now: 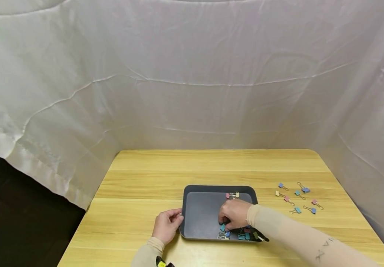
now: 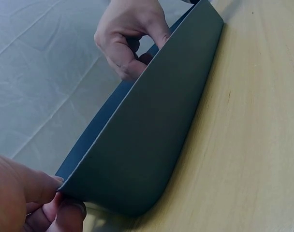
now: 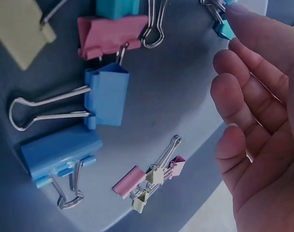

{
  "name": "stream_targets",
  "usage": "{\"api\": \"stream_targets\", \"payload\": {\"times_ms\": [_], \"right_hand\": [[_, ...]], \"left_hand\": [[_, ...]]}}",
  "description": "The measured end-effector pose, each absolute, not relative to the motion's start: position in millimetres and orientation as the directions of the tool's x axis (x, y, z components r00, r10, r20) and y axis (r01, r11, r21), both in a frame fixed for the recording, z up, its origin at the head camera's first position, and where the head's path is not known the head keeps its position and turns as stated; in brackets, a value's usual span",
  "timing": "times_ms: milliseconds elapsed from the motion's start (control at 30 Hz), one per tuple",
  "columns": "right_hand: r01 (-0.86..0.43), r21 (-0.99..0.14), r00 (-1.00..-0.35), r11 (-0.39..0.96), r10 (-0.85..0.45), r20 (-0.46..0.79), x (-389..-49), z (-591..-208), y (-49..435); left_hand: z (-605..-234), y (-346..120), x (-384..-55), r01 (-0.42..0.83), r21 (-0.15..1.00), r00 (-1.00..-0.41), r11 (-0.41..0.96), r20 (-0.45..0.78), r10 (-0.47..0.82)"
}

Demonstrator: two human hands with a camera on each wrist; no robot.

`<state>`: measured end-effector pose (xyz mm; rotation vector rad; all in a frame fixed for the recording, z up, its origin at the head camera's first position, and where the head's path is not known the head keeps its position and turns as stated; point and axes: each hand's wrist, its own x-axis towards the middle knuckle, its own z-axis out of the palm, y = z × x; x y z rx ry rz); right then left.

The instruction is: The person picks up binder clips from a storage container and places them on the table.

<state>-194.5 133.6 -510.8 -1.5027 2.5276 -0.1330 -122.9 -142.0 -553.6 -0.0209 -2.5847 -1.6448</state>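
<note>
My left hand [image 1: 166, 227] grips the left wall of a dark grey tray [image 1: 198, 215]; the left wrist view shows thumb and fingers pinching its rim [image 2: 110, 118]. Inside the tray, toward its right half, my right hand [image 1: 234, 214] reaches down with bent fingers and pinches a teal binder clip [image 1: 223, 227] at the fingertips. Silver wire handles of clips lie right by those fingertips. Around the hand are blue binder clips [image 3: 107, 94], a dark pink one [image 3: 110, 36] and a yellowish one [image 3: 23, 31]. Small pink and cream clips [image 1: 232, 195] sit together near the far wall.
Several loose binder clips in blue, teal, pink and cream, such as a teal one [image 1: 298, 210], lie scattered on the wooden table [image 1: 138, 185] to the right of the tray. A pale curtain [image 1: 212, 111] hangs behind the table and along both sides.
</note>
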Motion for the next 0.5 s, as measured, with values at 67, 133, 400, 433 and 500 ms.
{"api": "stream_targets", "payload": {"times_ms": [67,133,400,433,500], "right_hand": [[-0.856,-0.182,-0.466,0.483,-0.875,-0.131,-194.7,-511.7,132.7],[-0.855,-0.183,-0.467,0.486,-0.874,-0.135,-195.4,-513.2,132.0],[-0.836,-0.233,-0.481,0.497,-0.868,-0.123,-202.1,-517.2,128.3],[-0.829,-0.241,-0.490,0.504,-0.864,-0.118,-203.4,-517.8,127.9],[-0.820,-0.240,-0.509,0.519,-0.854,-0.108,-205.2,-518.5,127.4]], "left_hand": [[-553.7,-141.9,-123.1,0.052,0.903,-0.997,0.427,0.071,-0.028],[-553.7,-142.0,-123.3,0.051,0.902,-0.997,0.429,0.068,-0.025],[-552.8,-142.9,-123.4,0.048,0.904,-0.998,0.424,0.062,-0.021],[-552.6,-142.9,-123.3,0.047,0.905,-0.998,0.423,0.061,-0.021],[-552.4,-142.9,-123.0,0.045,0.905,-0.998,0.423,0.060,-0.021]]}}
